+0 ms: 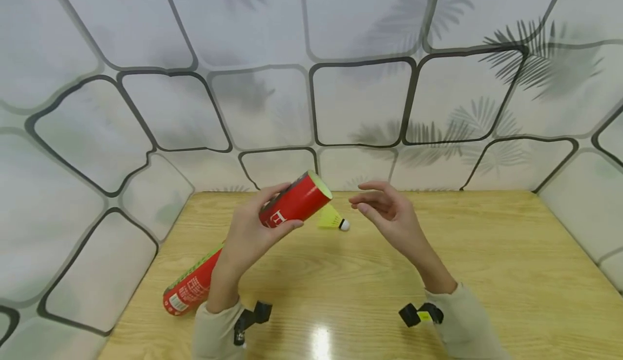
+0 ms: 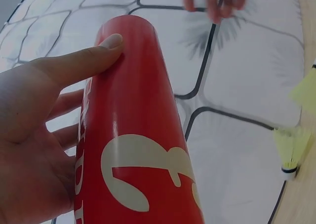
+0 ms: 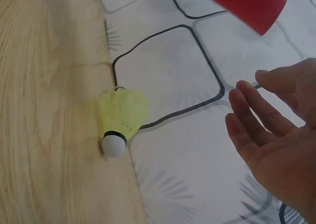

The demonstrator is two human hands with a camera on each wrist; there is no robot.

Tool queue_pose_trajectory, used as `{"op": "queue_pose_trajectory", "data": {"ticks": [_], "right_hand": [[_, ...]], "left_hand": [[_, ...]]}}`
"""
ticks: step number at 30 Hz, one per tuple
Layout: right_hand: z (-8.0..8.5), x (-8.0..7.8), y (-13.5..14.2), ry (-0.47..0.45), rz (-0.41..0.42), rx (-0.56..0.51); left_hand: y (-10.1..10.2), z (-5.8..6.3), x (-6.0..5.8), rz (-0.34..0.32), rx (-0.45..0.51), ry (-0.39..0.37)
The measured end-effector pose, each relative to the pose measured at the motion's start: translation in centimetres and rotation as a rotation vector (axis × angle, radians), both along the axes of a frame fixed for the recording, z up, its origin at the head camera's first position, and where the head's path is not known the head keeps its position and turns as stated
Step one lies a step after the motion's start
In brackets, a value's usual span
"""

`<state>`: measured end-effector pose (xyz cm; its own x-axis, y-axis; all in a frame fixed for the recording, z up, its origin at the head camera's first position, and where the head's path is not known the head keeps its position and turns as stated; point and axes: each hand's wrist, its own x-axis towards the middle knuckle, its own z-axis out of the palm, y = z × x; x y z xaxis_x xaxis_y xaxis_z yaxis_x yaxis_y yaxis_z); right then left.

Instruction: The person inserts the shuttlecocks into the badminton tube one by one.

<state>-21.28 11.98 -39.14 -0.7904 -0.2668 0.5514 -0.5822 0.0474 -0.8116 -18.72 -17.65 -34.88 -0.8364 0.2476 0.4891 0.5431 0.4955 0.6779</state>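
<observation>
My left hand [image 1: 250, 227] grips a red shuttlecock tube [image 1: 297, 200] and holds it tilted above the table, its pale round end up and to the right. In the left wrist view the thumb lies along the red tube [image 2: 133, 100]. To the right, my right hand [image 1: 386, 211] hovers apart from the tube, fingers loosely bent and nothing in them. Between the hands a yellow shuttlecock [image 1: 333, 219] with a white tip lies on the table, partly behind the tube. At the left wrist view's right edge, another yellow piece [image 2: 306, 90] is cut off.
A second red tube [image 1: 192, 287] lies on the wooden table [image 1: 370, 295] at the left, partly hidden by my left forearm. Patterned cloth walls [image 1: 360, 100] stand at the back and sides of the table.
</observation>
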Motion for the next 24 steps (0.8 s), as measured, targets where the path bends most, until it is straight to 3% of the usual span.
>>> {"op": "queue_pose_trajectory", "data": {"ticks": [5, 12, 16, 24], "right_hand": [[-2.8, -3.1, -2.0, -0.073, -0.004, 0.249], [-5.6, -6.1, -4.1, -0.062, 0.081, 0.49], [-6.4, -6.5, -4.1, -0.028, 0.077, 0.602], [-6.0, -6.3, -1.4, -0.068, -0.026, 0.771]], "left_hand": [[-2.2, 0.2, -0.2, 0.084, 0.035, -0.033], [-3.7, 0.4, -0.2, 0.141, 0.034, -0.028], [-3.8, 0.4, -0.1, 0.147, 0.046, -0.026], [-3.9, 0.4, -0.2, 0.152, 0.037, -0.007]]}}
